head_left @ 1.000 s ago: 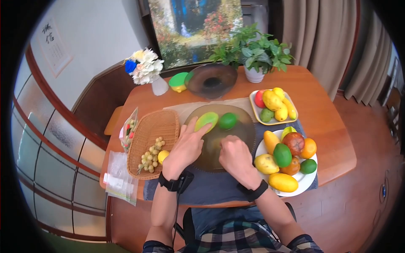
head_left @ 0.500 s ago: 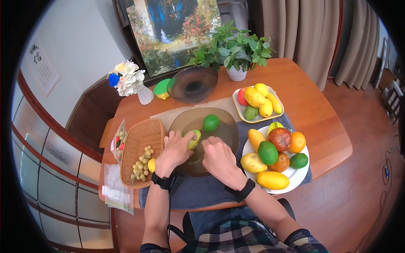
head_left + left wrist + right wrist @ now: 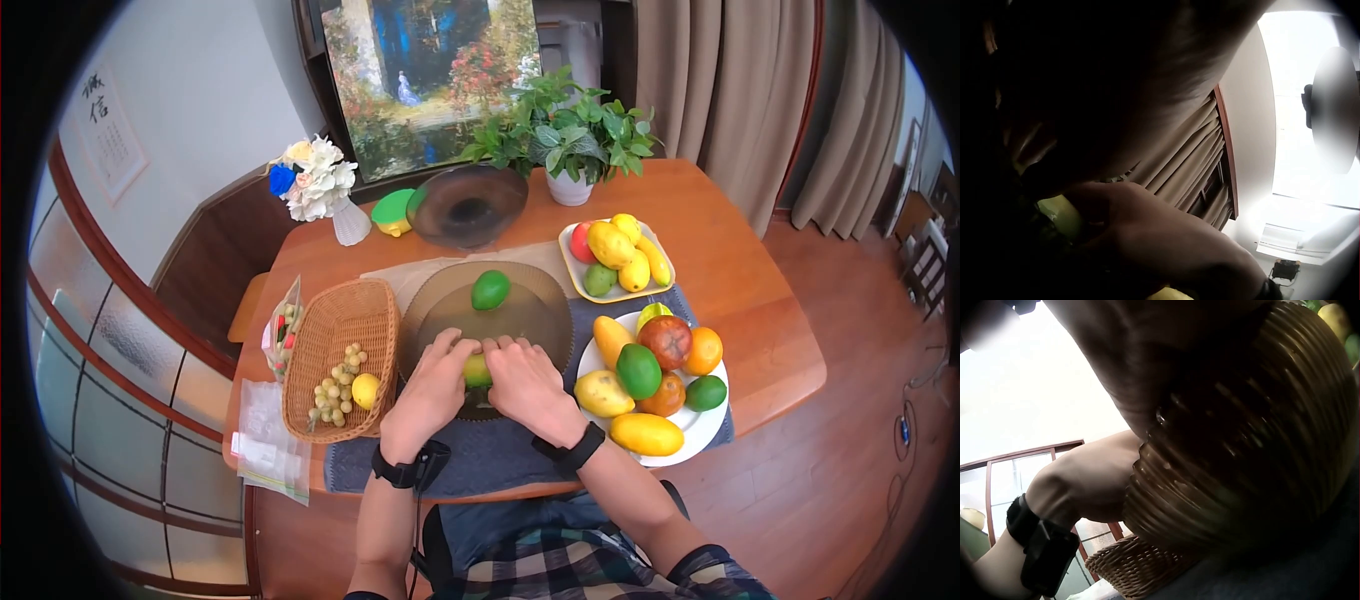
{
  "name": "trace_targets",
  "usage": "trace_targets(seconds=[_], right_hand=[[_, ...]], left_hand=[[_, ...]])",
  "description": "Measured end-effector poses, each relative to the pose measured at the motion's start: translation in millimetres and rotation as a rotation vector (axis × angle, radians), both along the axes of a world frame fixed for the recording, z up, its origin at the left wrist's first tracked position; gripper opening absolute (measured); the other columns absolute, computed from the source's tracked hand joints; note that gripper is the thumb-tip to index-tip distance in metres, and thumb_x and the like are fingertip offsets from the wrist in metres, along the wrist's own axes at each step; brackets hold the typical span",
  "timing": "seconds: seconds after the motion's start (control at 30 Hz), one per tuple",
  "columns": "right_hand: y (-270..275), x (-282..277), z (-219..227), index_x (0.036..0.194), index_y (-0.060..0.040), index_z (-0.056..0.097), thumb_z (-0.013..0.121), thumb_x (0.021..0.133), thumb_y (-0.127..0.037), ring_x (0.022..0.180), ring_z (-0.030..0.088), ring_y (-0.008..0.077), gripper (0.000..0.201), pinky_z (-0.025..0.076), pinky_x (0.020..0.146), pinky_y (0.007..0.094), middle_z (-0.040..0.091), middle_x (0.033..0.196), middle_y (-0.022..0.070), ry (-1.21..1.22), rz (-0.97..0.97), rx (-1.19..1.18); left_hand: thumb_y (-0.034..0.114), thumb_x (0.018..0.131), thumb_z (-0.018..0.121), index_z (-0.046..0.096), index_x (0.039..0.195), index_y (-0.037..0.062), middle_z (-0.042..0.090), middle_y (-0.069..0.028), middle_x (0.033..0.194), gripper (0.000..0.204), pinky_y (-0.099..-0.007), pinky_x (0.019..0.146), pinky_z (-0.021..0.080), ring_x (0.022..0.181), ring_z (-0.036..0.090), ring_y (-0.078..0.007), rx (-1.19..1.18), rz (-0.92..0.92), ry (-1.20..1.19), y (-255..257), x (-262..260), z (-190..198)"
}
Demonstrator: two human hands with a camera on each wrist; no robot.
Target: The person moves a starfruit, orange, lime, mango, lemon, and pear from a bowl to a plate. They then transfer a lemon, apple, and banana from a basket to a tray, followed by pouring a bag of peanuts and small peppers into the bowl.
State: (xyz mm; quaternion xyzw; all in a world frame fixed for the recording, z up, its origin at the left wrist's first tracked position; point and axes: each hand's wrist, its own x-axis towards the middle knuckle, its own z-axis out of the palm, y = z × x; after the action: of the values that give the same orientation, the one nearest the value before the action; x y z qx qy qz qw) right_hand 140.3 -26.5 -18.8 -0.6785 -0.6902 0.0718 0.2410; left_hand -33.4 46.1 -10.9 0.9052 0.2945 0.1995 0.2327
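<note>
Wooden table (image 3: 740, 300) by a curtained window, painting and potted plant at the far edge; a dark ribbed glass plate (image 3: 540, 300) sits on a grey mat at the middle, and everything below is placed from that plate. A green round fruit (image 3: 490, 290) lies on the plate's far half. At the plate's near rim both hands meet over a yellow-green fruit (image 3: 477, 371): the left hand (image 3: 432, 390) closes on it from the left, the right hand (image 3: 525, 385) from the right, fingers of both curled around it so that only a sliver shows between them. The left wrist view confirms a patch of yellow-green skin under curled fingers. Left of the plate, a wicker basket (image 3: 345, 320) with small green grapes and a lemon. Right of the plate, a white plate (image 3: 700, 440) heaped with mixed fruit; beyond that, a smaller tray of fruit. Judgement: the step in hand is a two-handed grip on the fruit at the rim, perhaps to lift or part it. The next move calls for a firm, even hold without nudging the plate.
</note>
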Motion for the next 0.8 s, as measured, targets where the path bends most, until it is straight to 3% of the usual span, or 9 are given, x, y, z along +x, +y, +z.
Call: trace_targets(seconds=[0.13, 0.23, 0.37, 0.57, 0.7, 0.8], right_hand=[[0, -1, -2, 0.114, 0.0062, 0.067, 0.073, 0.077, 0.001, 0.107, 0.074, 0.0449, 0.037, 0.061, 0.092, 0.0512, 0.074, 0.111, 0.0287, 0.010, -0.001, -0.024], [3, 2, 5, 0.112, 0.0077, 0.066, 0.074, 0.079, -0.001, 0.106, 0.074, 0.0466, 0.035, 0.061, 0.093, 0.0513, 0.074, 0.109, 0.0316, 0.041, 0.023, -0.190], [8, 3, 1, 0.117, 0.0080, 0.063, 0.075, 0.079, 0.000, 0.109, 0.073, 0.0477, 0.042, 0.061, 0.094, 0.0522, 0.072, 0.112, 0.0339, 0.058, 0.032, -0.227], [6, 4, 11, 0.137, 0.0052, 0.054, 0.068, 0.077, 0.011, 0.117, 0.065, 0.0558, 0.061, 0.056, 0.100, 0.0574, 0.066, 0.127, 0.0347, 0.248, -0.040, -0.088], [5, 2, 8, 0.151, 0.0071, 0.046, 0.071, 0.078, 0.009, 0.115, 0.068, 0.0527, 0.077, 0.058, 0.098, 0.0567, 0.067, 0.123, 0.0330, 0.199, -0.083, 0.104], [5, 3, 10, 0.151, 0.0068, 0.046, 0.069, 0.079, 0.009, 0.115, 0.067, 0.0528, 0.075, 0.056, 0.098, 0.0569, 0.067, 0.123, 0.0330, 0.232, -0.092, 0.121]], left_hand=[[-0.005, 0.080, 0.075, 0.068, 0.136, 0.0004, 0.053, -0.0222, 0.146, 0.057, -0.0481, 0.115, 0.045, 0.132, 0.051, -0.0437, 0.219, 0.095, 0.114, -21, 13, 10], [-0.004, 0.075, 0.080, 0.069, 0.132, -0.0029, 0.055, -0.0201, 0.143, 0.058, -0.0458, 0.113, 0.046, 0.128, 0.050, -0.0407, 0.239, 0.090, 0.142, -21, 17, 8], [-0.001, 0.072, 0.084, 0.066, 0.135, -0.0039, 0.058, -0.0186, 0.138, 0.066, -0.0449, 0.110, 0.048, 0.124, 0.052, -0.0402, 0.270, 0.063, 0.133, -19, 19, 6], [0.002, 0.076, 0.084, 0.062, 0.143, 0.0029, 0.061, -0.0155, 0.132, 0.071, -0.0463, 0.106, 0.051, 0.120, 0.055, -0.0408, 0.241, 0.098, 0.085, -18, 16, 17], [0.009, 0.083, 0.083, 0.057, 0.147, 0.0048, 0.062, -0.0177, 0.131, 0.069, -0.0494, 0.104, 0.052, 0.119, 0.058, -0.0427, 0.216, 0.152, 0.064, -18, 12, 17], [0.013, 0.085, 0.083, 0.052, 0.150, 0.0044, 0.063, -0.0213, 0.128, 0.073, -0.0533, 0.101, 0.053, 0.117, 0.063, -0.0470, 0.105, 0.245, -0.002, -15, 14, 19]])
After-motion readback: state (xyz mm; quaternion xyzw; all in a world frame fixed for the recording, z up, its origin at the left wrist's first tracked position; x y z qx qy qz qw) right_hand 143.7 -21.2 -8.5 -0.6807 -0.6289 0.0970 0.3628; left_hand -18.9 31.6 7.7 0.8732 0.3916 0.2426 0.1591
